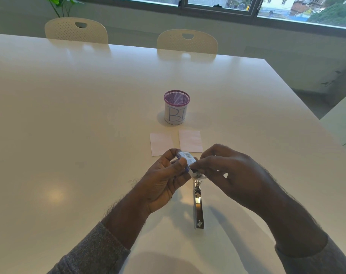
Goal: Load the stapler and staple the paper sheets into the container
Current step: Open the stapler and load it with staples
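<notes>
Blue staple box in L hand grip; R hand pinches its end.

We see a purple mesh container wrapped in white, pale pink sheets, a blue barcoded box, a white surface.

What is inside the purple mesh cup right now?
Nothing shows inside the purple mesh cup; only its upper inner mesh is visible. The bottom is hidden by its wall. Both paper sheets lie outside it.
</notes>
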`<state>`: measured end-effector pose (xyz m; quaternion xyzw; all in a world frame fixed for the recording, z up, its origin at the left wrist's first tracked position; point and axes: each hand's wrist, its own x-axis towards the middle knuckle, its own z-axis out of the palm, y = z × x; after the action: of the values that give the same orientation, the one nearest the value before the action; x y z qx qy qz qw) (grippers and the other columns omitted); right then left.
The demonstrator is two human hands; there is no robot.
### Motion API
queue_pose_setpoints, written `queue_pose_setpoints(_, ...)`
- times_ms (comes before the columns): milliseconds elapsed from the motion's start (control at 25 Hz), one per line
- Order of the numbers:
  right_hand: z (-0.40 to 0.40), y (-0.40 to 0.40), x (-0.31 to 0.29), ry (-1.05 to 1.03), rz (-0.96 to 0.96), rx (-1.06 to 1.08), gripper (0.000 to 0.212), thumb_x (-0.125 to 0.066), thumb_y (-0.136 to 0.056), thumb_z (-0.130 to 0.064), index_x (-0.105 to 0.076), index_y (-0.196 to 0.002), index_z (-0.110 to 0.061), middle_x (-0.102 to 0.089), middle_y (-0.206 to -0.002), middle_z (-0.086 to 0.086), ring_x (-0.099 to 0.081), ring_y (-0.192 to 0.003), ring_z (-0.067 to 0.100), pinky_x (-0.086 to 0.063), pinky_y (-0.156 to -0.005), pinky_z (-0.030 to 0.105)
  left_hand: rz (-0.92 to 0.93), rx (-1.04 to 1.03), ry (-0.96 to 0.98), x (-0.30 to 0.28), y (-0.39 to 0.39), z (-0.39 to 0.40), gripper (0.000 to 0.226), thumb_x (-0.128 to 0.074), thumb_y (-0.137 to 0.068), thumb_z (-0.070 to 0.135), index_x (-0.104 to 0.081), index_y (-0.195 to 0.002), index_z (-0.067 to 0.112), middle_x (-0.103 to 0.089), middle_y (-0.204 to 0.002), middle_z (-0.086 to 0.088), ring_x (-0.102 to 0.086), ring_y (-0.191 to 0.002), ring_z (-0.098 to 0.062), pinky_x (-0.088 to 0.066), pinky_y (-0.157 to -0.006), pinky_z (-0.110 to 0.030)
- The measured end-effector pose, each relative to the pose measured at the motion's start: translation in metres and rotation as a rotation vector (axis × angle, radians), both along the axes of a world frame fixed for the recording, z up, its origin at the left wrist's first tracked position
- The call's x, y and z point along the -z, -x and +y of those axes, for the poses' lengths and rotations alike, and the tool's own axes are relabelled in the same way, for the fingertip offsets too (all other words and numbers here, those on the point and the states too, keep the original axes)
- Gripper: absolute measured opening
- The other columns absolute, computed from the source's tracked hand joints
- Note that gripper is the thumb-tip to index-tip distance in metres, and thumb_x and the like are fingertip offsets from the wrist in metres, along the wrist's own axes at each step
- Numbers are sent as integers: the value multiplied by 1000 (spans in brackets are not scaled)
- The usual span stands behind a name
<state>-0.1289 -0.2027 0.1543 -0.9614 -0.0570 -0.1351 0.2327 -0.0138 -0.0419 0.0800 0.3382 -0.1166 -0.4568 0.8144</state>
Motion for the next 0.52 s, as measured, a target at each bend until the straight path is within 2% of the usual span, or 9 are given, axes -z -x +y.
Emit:
queue_pose_setpoints(120, 2, 2, -1, 65, -38, -7, 18, -57, -94, -29, -71, -106, -34, -64, -104, -13, -65, -72, 17, -52, -48, 31, 26, 6, 11, 2, -1, 2, 45, -90, -65, 20, -69, -104, 12, -71, -110, -19, -72, -97, -28, -61, -80, -30)
queue_pose_setpoints(320, -1, 2, 1, 136, -59, 3, 36, -34, -97, -41, -68, -101, -29, -63, -105, -13, -61, -66, 20, -50, -47, 34, 40, 1, 6, 0, 1, 1, 38, -74, -77, 16, -57, -111, 9, -74, -103, -15, -73, -89, -21, -60, -74, -25)
queue_pose_setpoints(440, -2, 3, 1, 104, -65, -5, 39, -32, -99, -44, -69, -101, -30, -64, -104, -15, -61, -67, 17, -49, -48, 34, 38, 6, 1, 1, 0, 2, 43, -74, -74, 17, -58, -112, 8, -74, -104, -16, -73, -91, -23, -61, -76, -26)
queue_pose_setpoints(520, -3, 4, -1, 83, -48, -7, 34, -39, -98, -43, -71, -101, -31, -65, -104, -16, -62, -70, 14, -50, -50, 33, 27, 16, 6, 1, 0, 2, 38, -73, -77, 16, -58, -111, 9, -73, -105, -17, -73, -92, -24, -60, -77, -27)
